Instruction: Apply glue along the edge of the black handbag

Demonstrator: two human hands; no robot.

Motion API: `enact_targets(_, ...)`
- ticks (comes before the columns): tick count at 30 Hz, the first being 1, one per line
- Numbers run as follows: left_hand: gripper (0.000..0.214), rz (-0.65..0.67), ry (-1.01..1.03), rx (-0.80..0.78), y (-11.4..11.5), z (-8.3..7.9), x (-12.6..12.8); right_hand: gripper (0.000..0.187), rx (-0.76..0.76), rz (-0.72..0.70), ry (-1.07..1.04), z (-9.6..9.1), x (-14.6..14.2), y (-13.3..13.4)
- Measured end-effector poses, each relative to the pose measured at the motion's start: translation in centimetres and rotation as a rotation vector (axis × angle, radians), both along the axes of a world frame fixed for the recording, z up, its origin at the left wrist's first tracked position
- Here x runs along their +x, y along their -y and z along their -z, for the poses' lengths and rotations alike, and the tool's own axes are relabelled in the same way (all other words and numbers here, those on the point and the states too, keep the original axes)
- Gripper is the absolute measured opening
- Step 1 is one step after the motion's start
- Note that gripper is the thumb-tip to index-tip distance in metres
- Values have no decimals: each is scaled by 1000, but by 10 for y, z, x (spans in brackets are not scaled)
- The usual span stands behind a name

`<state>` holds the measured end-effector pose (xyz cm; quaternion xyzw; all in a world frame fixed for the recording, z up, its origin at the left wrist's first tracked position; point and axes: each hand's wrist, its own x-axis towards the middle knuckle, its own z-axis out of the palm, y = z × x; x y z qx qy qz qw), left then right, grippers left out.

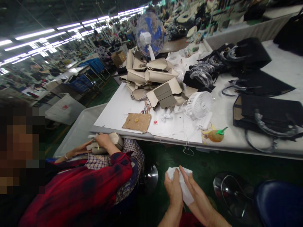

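Note:
Low in the view, below the table edge, my left hand (174,191) and my right hand (197,197) hold a white cloth or tissue (184,186) between them. The left hand's fingers curl over its left side. Stretched along the cloth's right side, the right hand's fingers press against it. A long white worktable (123,107) runs in front of me.
A co-worker in a red plaid shirt (80,189) sits at my left, handling a beige piece (111,142). On the table lie a beige bag-part pile (151,78), a small white fan (199,105), a blue fan (150,34), cardboard (137,122) and black bags (267,116). A blue stool (279,201) stands at right.

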<state>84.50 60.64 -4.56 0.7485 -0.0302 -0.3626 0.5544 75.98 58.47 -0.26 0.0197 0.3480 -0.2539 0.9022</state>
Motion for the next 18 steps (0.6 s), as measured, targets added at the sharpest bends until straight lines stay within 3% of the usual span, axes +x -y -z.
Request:
enact_targets(3,48,78,150,80,2,13,20,83,-3,29,55,1,-3,-5)
enact_targets(7,45,7,270,209,-2,27,67,80,2,-35,216,-11,-12,-3)
enact_targets(10,40,-15,347,289,-8,28,92,73,16,-13,379,-25,-19,8)
enact_targets(15,49,96,339,222,-10,10,74,77,24,63,410,-27,-24,26)
enact_targets(18,56,130,292,153,-2,-6,58,93,29,88,335,-20,-28,32)
